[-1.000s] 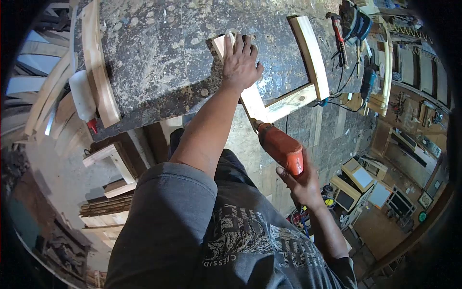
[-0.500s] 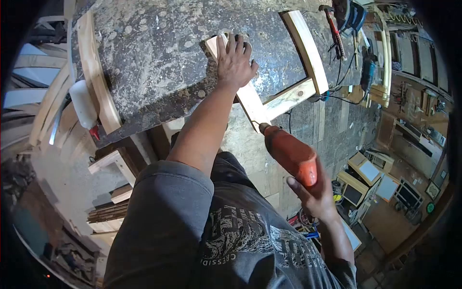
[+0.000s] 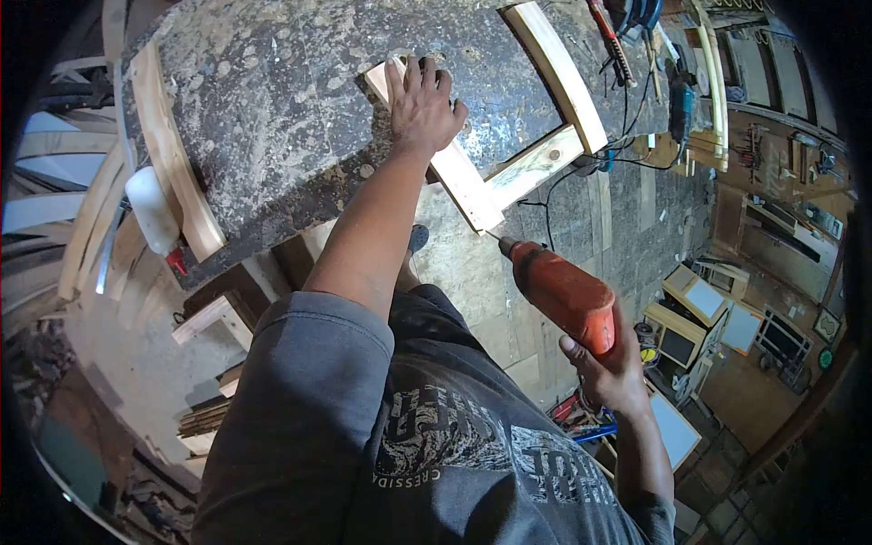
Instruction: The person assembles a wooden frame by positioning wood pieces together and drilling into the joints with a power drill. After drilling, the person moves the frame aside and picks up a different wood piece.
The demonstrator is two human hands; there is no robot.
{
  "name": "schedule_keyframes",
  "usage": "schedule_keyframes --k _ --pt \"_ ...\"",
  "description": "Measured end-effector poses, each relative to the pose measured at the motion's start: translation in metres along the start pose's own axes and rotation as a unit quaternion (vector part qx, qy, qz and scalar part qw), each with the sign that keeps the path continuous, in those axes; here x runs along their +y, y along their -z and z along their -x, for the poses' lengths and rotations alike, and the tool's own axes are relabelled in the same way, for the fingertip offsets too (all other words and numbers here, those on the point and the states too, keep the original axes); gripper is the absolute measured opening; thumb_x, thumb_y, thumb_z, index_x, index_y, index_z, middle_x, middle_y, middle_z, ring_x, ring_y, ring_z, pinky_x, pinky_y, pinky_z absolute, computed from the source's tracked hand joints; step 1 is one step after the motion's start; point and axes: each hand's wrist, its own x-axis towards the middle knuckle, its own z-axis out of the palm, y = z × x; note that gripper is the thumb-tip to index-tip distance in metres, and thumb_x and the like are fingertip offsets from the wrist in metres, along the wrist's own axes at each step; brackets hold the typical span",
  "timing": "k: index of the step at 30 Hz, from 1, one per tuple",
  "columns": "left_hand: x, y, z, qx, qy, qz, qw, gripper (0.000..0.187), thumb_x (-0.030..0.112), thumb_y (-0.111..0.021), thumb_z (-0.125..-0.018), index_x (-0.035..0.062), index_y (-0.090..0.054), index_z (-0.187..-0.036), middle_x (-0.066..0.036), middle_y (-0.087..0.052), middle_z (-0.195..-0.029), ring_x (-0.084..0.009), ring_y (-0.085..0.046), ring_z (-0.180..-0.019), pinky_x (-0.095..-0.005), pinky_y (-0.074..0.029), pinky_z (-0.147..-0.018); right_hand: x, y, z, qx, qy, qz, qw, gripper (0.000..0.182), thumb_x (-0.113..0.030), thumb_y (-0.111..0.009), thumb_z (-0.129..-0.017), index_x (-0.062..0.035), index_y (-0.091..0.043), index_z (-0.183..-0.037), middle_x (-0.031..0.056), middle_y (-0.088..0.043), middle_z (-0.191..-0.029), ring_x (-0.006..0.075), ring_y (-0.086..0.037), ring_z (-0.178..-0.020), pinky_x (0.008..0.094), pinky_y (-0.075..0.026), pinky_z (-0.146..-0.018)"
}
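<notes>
My left hand (image 3: 424, 113) lies on a light wooden piece (image 3: 465, 182), palm down with fingers stretched across its upper part and thumb apart. This piece joins a crosspiece (image 3: 536, 168) and a curved wooden piece (image 3: 560, 77), forming a U-shaped frame. The near end of the wooden piece juts past the workbench edge. Closed around the rear of a red power drill (image 3: 563, 289), my right hand (image 3: 610, 368) has its grip partly hidden by the drill body. The thin bit points at the wood's near end, its tip right by the end face.
A speckled dark workbench (image 3: 300, 118) carries another curved wooden piece (image 3: 174, 150) at left. Beside that stands a white glue bottle (image 3: 153, 211) with a red tip. A teal power tool (image 3: 681, 107) and dark cords lie at right. Wooden frames (image 3: 218, 320) are on the floor below.
The drill has backed away from the wood's end, down and to the right, and more of its bit shows. My left hand stays on the wood while the whole view shifts slightly.
</notes>
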Motion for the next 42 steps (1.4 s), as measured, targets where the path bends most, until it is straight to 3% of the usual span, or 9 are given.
schedule_keyframes --k 2,15,30,38,42 --pt "-0.001 -0.007 0.0 0.079 -0.007 0.006 0.997 0.059 0.047 -0.054 -0.093 0.0061 -0.064 -0.134 -0.014 -0.05 -0.146 -0.0352 -0.034 -0.145 -0.0655 -0.01 -0.123 0.003 -0.002 -0.003 -0.006 -0.001 -0.008 1.0 0.079 -0.014 -0.081 -0.091 0.0035 -0.034 -0.152 0.0193 -0.058 -0.14 0.0234 -0.056 -0.13 0.0375 -0.045 -0.109" --pt "-0.001 -0.005 0.0 0.055 -0.001 -0.018 0.998 0.059 0.049 -0.054 -0.094 0.007 -0.064 -0.135 -0.013 -0.05 -0.147 -0.0345 -0.033 -0.146 -0.0654 -0.008 -0.123 0.002 -0.001 -0.011 -0.015 0.025 0.038 0.999 0.078 -0.017 -0.081 -0.091 0.0022 -0.036 -0.151 0.0202 -0.06 -0.138 0.0249 -0.058 -0.129 0.039 -0.046 -0.108" --pt "-0.001 -0.009 0.0 0.092 -0.006 -0.002 0.996 0.06 0.049 -0.054 -0.094 0.006 -0.065 -0.134 -0.014 -0.053 -0.143 -0.0336 -0.036 -0.144 -0.0651 -0.01 -0.123 0.001 0.0 -0.012 -0.012 0.025 0.058 0.998 0.079 -0.018 -0.081 -0.09 0.0012 -0.036 -0.151 0.0218 -0.063 -0.135 0.0262 -0.061 -0.126 0.0403 -0.047 -0.107" --pt "-0.002 -0.01 -0.001 0.096 -0.007 0.005 0.995 0.059 0.048 -0.057 -0.092 0.0056 -0.066 -0.131 -0.014 -0.053 -0.141 -0.0342 -0.036 -0.143 -0.0652 -0.011 -0.123 -0.015 -0.002 -0.014 -0.028 0.025 0.149 0.988 0.081 -0.017 -0.082 -0.087 -0.0003 -0.037 -0.152 0.0259 -0.063 -0.137 0.0345 -0.061 -0.131 0.0423 -0.048 -0.108" --pt "-0.002 -0.01 0.0 0.092 -0.007 0.009 0.996 0.059 0.048 -0.056 -0.093 0.0054 -0.066 -0.132 -0.014 -0.052 -0.143 -0.0343 -0.035 -0.143 -0.0652 -0.01 -0.123 -0.007 0.004 -0.019 -0.023 0.03 0.139 0.99 0.08 -0.017 -0.082 -0.087 -0.0001 -0.037 -0.152 0.0243 -0.064 -0.135 0.0321 -0.062 -0.129 0.0419 -0.048 -0.108"
